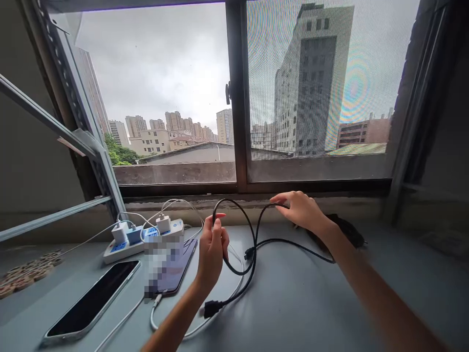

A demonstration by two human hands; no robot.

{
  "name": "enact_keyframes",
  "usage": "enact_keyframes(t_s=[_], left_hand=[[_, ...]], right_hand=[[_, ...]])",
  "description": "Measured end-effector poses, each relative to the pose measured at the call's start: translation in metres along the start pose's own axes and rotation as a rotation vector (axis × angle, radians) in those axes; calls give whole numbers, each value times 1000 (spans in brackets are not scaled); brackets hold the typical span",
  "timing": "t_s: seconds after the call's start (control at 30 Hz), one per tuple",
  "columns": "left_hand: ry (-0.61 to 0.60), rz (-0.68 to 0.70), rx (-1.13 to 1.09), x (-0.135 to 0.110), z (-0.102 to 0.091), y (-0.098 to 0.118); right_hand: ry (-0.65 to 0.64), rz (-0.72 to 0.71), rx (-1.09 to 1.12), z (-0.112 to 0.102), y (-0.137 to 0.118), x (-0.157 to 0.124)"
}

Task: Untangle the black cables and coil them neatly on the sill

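A slim black cable with a moulded plug (255, 247) hangs in curves above a smooth grey tabletop (293, 303), between the two hands. The left hand (211, 244) is curled nearly closed around one loop of it, the thumb pressed against the bent fingers. The right hand (302, 210), only slightly open, pinches another stretch between thumb and fingertips, near the window sill. One chunky black plug (212, 309) lies in front of the left wrist, beside a thin white charging cord (153, 322); a smaller black plug (249, 253) sits between the hands, its lead running rightward under the right forearm. Left of the left hand lie a dark-screened phone in a clear case (95, 298) and a long white power strip with blue sockets (124, 253)
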State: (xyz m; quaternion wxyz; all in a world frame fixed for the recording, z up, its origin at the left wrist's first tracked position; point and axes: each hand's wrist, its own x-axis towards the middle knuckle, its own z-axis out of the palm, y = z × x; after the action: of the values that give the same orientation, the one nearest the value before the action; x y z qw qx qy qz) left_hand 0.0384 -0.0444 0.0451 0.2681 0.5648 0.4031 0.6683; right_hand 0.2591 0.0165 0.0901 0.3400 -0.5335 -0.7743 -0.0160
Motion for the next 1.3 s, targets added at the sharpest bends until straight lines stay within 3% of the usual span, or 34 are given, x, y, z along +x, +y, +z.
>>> enact_keyframes(t_s=[0.27,0.43,0.5,0.6,0.73,0.87,1.03,1.1,1.2,1.3], left_hand=[[57,-8,-14,5,-4,-2],[-125,-127,103,1,3,-12],[-200,-202,124,-1,5,-16],[-252,-270,114,-3,6,-18],[-193,-300,60,-2,4,-12],[-149,-271,14,3,-2,0],[-480,-451,224,8,-12,1],[-540,-495,335,7,-14,-7],[-554,-348,463,3,-12,-18],[-563,-125,464,0,-8,-12]], right_hand=[[581,-75,288,-35,4,-2],[899,-163,381,-52,-6,-11],[949,-202,345,-54,-13,-14],[971,-285,248,-56,-20,-18],[1006,-347,119,-63,-18,-23],[821,-335,104,-63,-14,-23],[590,-365,95,-51,-22,-23],[539,-361,79,-48,-26,-23],[497,-313,35,-45,-25,-22],[532,-175,-38,-45,-16,-18]])
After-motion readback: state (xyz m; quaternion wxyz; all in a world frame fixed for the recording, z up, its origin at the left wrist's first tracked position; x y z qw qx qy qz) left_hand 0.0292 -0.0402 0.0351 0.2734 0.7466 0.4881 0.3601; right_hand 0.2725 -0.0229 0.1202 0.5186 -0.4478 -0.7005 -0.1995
